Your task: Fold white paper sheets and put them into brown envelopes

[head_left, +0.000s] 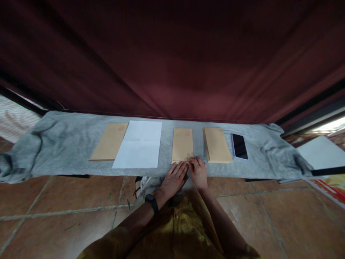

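Note:
A brown paper envelope (183, 144) lies straight in front of me, its near end at the table's front edge. My left hand (174, 178) rests on that near end with its fingers stretched out flat and close together. My right hand (198, 173) has its fingers bent around the near right corner of the same envelope; the thumb side is partly hidden. Left of this envelope lies a white sheet of paper (140, 144) with faint crease lines. On the right is a stack of brown envelopes (217, 145).
More brown envelopes (110, 141) lie at the left, partly under the white sheet. A phone (239, 146) lies right of the stack. Grey cloth (67, 144) covers the narrow table, and a dark red curtain (172, 72) hangs behind it. White paper (322, 153) shows at far right.

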The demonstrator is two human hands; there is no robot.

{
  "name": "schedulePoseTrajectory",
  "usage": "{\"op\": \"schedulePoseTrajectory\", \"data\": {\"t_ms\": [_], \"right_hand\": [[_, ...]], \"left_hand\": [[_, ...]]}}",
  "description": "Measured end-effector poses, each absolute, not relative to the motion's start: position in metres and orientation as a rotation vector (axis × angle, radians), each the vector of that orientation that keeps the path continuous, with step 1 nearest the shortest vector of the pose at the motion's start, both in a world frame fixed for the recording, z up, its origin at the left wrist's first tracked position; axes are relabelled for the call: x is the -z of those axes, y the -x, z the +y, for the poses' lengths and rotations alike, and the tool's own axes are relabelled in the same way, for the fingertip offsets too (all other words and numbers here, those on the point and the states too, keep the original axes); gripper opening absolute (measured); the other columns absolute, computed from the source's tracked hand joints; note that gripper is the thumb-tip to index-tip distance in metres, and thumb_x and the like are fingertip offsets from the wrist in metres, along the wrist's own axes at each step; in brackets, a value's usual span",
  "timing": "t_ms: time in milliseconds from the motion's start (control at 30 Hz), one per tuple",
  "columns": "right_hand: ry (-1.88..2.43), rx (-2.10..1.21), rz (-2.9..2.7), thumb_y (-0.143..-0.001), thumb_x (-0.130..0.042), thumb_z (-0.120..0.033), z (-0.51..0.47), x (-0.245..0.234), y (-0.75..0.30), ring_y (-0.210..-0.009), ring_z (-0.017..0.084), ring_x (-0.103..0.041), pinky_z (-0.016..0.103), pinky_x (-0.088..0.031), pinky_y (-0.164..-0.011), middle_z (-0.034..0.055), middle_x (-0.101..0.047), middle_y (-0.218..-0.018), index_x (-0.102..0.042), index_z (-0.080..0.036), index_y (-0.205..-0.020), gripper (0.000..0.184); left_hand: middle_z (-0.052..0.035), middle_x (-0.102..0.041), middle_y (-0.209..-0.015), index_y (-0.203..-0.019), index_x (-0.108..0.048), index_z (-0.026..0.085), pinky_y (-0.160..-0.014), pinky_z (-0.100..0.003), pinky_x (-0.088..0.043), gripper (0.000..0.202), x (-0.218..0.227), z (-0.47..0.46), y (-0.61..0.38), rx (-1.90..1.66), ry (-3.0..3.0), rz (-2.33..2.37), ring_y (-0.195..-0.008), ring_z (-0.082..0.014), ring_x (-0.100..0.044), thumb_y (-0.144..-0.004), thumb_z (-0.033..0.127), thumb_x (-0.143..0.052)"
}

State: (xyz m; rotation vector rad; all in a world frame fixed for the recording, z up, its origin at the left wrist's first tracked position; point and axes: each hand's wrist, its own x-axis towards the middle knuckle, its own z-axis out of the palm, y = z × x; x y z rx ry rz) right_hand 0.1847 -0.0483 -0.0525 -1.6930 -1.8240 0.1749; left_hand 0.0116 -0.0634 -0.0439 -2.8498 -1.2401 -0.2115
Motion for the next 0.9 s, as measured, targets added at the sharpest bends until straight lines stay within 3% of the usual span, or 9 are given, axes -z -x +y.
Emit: {"op": "schedulePoseTrajectory", "data": {"t_ms": [267, 467, 900], "right_hand": [[1.568, -0.208, -1.839, -0.103, -0.04, -0.025, -0.063, 0.058, -0.184, -0.121, 0.026, -0.057, 0.046, -0.047, -0.101, 0.0129, -0.065, -0.127, -0.062, -0.02, -0.127, 0.033], [1.455, -0.213, -2.088, -0.104, -0.037, -0.025, -0.082, 0.064, -0.183, -0.138, 0.025, -0.05, 0.049, -0.04, -0.116, 0.0113, -0.057, -0.147, -0.045, -0.02, -0.152, 0.049], [1.513, -0.132, -2.156, -0.105, -0.038, -0.025, -0.084, 0.066, -0.184, -0.144, 0.025, -0.044, 0.05, -0.034, -0.12, 0.0123, -0.05, -0.153, -0.042, -0.016, -0.153, 0.05]], "left_hand": [[-0.0134, -0.042, -0.159, -0.153, -0.039, 0.014, -0.125, -0.058, -0.019, 0.059, 0.043, -0.066, -0.014, 0.22, 2.842, -1.256, -0.152, -0.0267, -0.029, -0.1, 0.037, -0.046], [-0.0147, -0.045, -0.157, -0.148, -0.047, 0.012, -0.126, -0.057, -0.017, 0.053, 0.045, -0.067, -0.014, 0.225, 2.824, -1.251, -0.152, -0.0264, -0.03, -0.098, 0.027, -0.045], [-0.0162, -0.043, -0.158, -0.153, -0.038, 0.011, -0.125, -0.05, -0.023, 0.061, 0.043, -0.069, -0.009, 0.253, 2.792, -1.285, -0.149, -0.0268, -0.035, -0.098, 0.035, -0.046]]}}
